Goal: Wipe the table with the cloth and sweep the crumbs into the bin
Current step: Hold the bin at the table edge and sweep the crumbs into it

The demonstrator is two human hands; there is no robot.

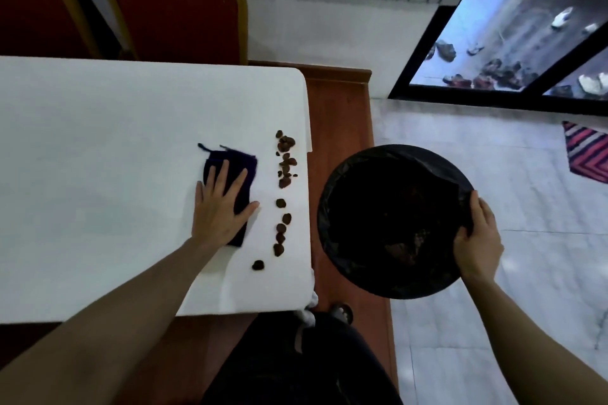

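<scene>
A dark purple cloth (235,163) lies on the white table (98,148). My left hand (220,207) presses flat on it with the fingers spread. Just right of the cloth, several brown crumbs (283,187) run in a line close to the table's right edge. My right hand (478,242) grips the right rim of a round black bin (391,220) lined with a black bag. The bin is held beside the table's right edge, its mouth facing up at me, with some brown bits inside.
Two red chairs with gold frames (177,6) stand behind the table. A brown wooden surface (339,115) shows under the table's right edge. White tiled floor (513,174) lies to the right, with a striped mat (587,154) and a glass door (513,43).
</scene>
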